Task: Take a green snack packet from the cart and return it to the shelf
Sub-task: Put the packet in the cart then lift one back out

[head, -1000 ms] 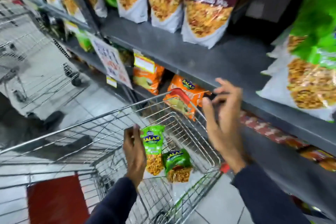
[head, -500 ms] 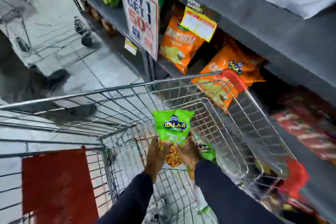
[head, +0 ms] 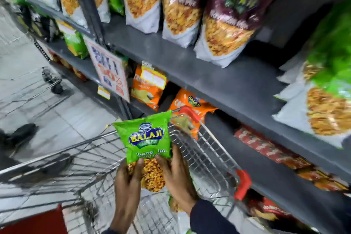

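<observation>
A green Balaji snack packet [head: 147,138] is upright above the wire shopping cart [head: 207,150], held at its lower end by both hands. My left hand [head: 126,186] grips its bottom left and my right hand [head: 178,175] its bottom right. A second green packet [head: 173,204] lies in the cart, mostly hidden under my right wrist. The grey shelf [head: 218,74] runs diagonally on the right, with large green-topped packets [head: 326,89] standing at its far right end.
Maroon snack bags [head: 226,17] fill the upper shelf; orange packets [head: 148,87] sit on the shelf below, near a hanging offer sign [head: 110,74]. Another cart's wheel [head: 56,86] and a person's dark shoe [head: 20,135] are on the tiled floor at left.
My right hand came down from near the shelf and joined the left on the packet. Both hands have lifted the packet out of the cart basket, and the view has tilted up to the shelf.
</observation>
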### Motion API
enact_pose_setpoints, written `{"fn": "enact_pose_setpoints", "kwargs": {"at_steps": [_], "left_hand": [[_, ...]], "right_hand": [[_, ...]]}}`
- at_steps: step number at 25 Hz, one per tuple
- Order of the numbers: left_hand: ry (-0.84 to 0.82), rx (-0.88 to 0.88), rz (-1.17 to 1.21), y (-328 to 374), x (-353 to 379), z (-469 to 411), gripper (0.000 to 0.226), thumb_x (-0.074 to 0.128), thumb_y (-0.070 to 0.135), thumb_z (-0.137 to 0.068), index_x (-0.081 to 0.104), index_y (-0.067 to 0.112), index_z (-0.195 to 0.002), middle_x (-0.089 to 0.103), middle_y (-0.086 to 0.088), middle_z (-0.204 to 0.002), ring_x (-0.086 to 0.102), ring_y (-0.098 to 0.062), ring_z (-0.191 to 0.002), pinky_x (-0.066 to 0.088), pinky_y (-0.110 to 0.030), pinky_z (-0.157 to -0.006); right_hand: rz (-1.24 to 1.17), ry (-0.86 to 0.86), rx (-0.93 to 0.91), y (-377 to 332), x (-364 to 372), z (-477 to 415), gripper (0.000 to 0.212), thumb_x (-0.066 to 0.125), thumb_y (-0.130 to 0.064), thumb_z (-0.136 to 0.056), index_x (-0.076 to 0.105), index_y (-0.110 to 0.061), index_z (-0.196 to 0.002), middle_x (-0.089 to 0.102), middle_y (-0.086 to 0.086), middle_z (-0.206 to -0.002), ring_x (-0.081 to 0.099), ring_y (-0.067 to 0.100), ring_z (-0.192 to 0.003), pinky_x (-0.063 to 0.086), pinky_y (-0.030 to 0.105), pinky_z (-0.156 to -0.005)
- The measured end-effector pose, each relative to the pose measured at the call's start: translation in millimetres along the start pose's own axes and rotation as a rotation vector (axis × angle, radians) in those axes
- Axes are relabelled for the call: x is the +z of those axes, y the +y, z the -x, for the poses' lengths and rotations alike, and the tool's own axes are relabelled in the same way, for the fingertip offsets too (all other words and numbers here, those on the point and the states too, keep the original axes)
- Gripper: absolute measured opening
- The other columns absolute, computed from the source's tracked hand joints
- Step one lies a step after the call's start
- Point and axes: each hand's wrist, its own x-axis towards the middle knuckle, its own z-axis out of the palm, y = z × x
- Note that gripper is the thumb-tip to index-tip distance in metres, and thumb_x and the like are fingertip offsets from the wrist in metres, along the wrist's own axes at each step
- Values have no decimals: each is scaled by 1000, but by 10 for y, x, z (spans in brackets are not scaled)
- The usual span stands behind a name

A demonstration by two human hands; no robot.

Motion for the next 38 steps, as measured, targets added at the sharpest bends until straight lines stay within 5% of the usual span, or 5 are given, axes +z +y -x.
{"fn": "enact_pose_setpoints", "kwargs": {"at_steps": [9, 19, 23, 32, 38], "left_hand": [[-362, 488, 37, 2199, 1856, 727, 5, 61, 32, -95, 61, 37, -95, 67, -3, -92, 62, -5, -83, 51, -27, -79], [-645, 591, 73, 2099, 4192, 1868, 48, 49, 62, -90, 59, 28, -122, 68, -1, -119, 62, -20, -114, 47, -43, -103], [-568, 555, -57, 1642, 4720, 1700, 68, 39, 68, -84, 56, 17, -126, 67, -12, -122, 61, -30, -115, 47, -52, -100], [-476, 882, -293, 1550, 4180, 2036, 71, 29, 53, -98, 8, 19, -157, 19, -17, -155, 21, -29, -144, 9, -32, -122], [-401, 757, -207, 1108, 2579, 1574, 39, 37, 38, -102, 37, 25, -139, 43, 9, -134, 43, -4, -129, 36, -30, -112]], "right_hand": [[-199, 670, -196, -681, -2592, 354, 33, 49, -37, -96, 41, -33, -127, 55, -14, -122, 46, -12, -109, 29, -5, -91], [-114, 970, -186, 585, -4615, 844, 27, 47, -31, -99, 36, -33, -124, 48, -31, -121, 35, -29, -117, 28, 3, -105], [-2, 901, -89, 1163, -4735, 541, 59, 41, -41, -98, 22, -16, -148, 31, 6, -156, 25, 10, -145, 20, 39, -123], [56, 1231, -102, 979, -4414, 708, 72, 39, -54, -93, 15, -16, -149, 31, -7, -137, 29, 7, -127, 21, 33, -109], [-193, 768, -532, 276, -3146, 687, 37, 41, -43, -97, 29, -36, -131, 39, -5, -111, 46, 22, -96, 42, 42, -88]]}}
